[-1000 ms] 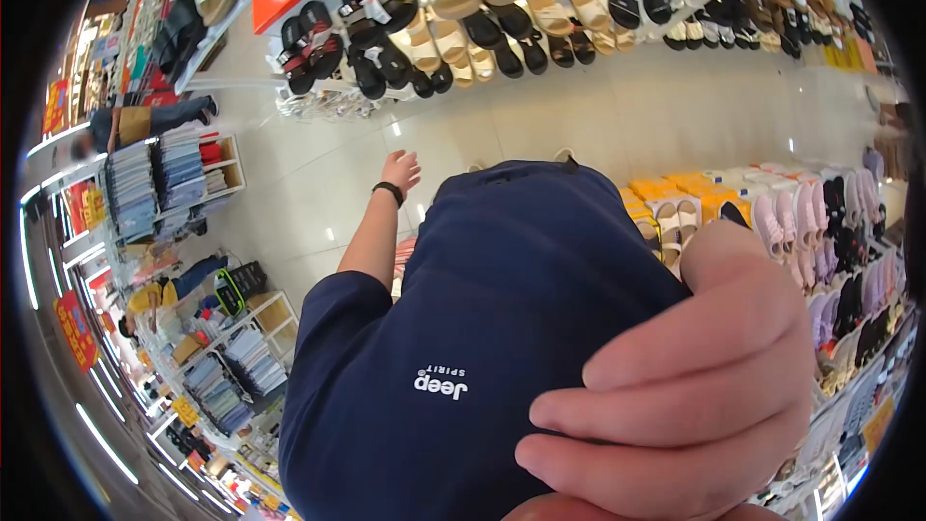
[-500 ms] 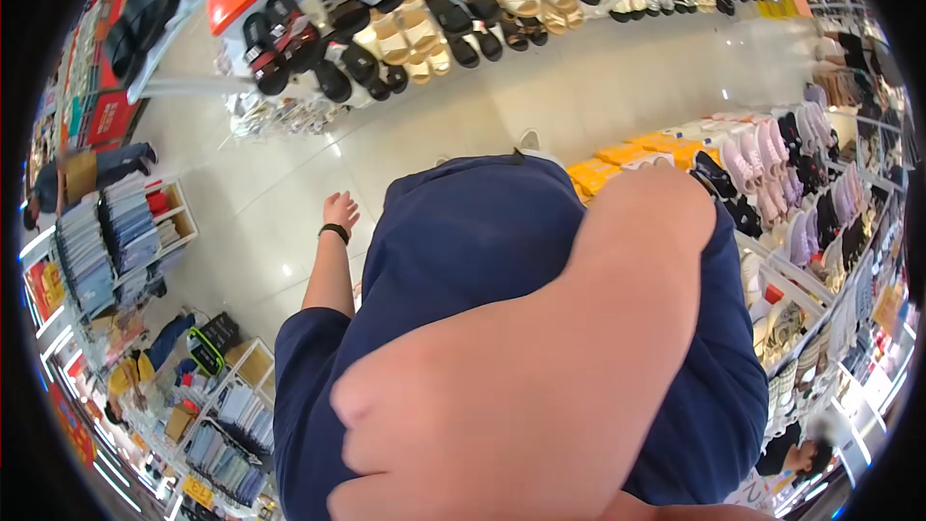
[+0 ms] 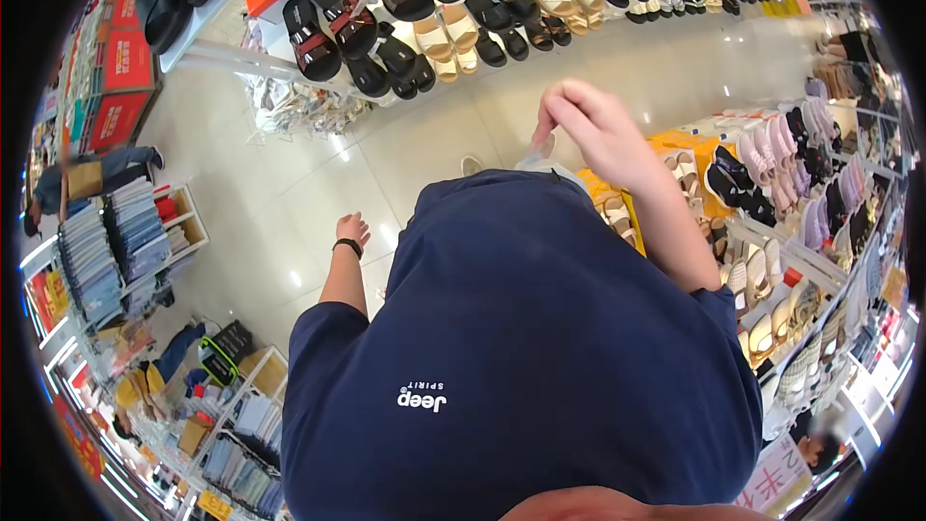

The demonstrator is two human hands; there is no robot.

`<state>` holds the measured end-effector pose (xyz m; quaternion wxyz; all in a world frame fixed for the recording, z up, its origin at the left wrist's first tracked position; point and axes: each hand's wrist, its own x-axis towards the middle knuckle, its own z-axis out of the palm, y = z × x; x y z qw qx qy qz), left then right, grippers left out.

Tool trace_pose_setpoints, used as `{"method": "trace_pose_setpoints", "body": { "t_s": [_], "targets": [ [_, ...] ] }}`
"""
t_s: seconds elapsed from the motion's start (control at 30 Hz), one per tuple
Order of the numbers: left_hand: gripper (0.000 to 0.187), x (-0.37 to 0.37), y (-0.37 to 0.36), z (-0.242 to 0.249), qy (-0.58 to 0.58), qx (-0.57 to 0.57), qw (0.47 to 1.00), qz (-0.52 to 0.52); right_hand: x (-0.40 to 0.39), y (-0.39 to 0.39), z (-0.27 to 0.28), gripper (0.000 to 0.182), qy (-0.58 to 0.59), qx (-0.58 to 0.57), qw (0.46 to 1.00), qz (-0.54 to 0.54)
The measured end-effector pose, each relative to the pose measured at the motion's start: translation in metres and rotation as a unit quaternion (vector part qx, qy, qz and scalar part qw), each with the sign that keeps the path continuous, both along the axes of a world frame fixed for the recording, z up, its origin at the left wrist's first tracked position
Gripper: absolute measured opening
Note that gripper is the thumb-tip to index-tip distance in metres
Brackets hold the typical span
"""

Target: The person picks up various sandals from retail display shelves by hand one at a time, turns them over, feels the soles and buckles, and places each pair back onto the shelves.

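Observation:
My right hand (image 3: pixel 590 127) is out in front of my waist on the right, fingers bent down and pinched. They are closed on a translucent plastic item (image 3: pixel 543 152), perhaps a bag; my shirt hides its lower part. Beside it on the right are sandals (image 3: pixel 617 216) in yellow packaging. My left hand (image 3: pixel 353 229) hangs at my left side over the floor, with a black wristband (image 3: pixel 347 246) below it. Its fingers are loosely curled and apart, with nothing in them. My navy shirt (image 3: pixel 521 328) fills the middle of the view.
A shelf of slides and sandals (image 3: pixel 434 34) runs across the front. More shoe racks (image 3: pixel 772 164) line my right. Folded clothes (image 3: pixel 135 232) sit on stands to the left, with people (image 3: pixel 87 178) nearby. Tiled floor (image 3: pixel 280 193) lies between.
My right hand, large and close to the camera before, has swung down and forward past my waist. My left hand has shifted slightly; the view has moved a little.

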<state>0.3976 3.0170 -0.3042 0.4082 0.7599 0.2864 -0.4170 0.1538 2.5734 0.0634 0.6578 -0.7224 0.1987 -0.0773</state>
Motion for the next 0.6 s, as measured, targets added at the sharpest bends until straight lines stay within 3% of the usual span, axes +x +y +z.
{"method": "trace_pose_setpoints", "body": {
  "t_s": [0.07,0.17,0.3,0.4,0.5,0.53,0.6],
  "targets": [
    [0.055,0.011,-0.021,-0.002,-0.005,-0.034,0.999,-0.02,-0.015,-0.018,-0.087,0.021,0.1,0.113,0.985,-0.086],
    [0.054,0.024,-0.055,0.003,-0.015,-0.073,0.995,-0.068,-0.069,-0.035,-0.211,0.022,0.211,0.253,0.905,-0.269],
    [0.054,0.033,-0.088,0.016,-0.026,-0.101,0.988,-0.111,-0.142,-0.023,-0.289,0.025,0.319,0.194,0.862,-0.344],
    [0.055,0.035,-0.095,0.023,-0.027,-0.09,0.988,-0.126,-0.184,-0.005,-0.333,0.025,0.368,0.287,0.782,-0.413],
    [0.055,0.035,-0.086,0.019,-0.023,-0.07,0.988,-0.133,-0.214,0.01,-0.355,0.029,0.377,0.268,0.774,-0.432],
    [0.055,0.034,-0.082,0.016,-0.021,-0.064,0.989,-0.135,-0.228,0.012,-0.368,0.031,0.429,0.145,0.81,-0.373],
    [0.054,0.032,-0.07,0.011,-0.014,-0.047,0.99,-0.132,-0.25,0.019,-0.387,0.035,0.505,-0.104,0.825,-0.23]
  ]
}}
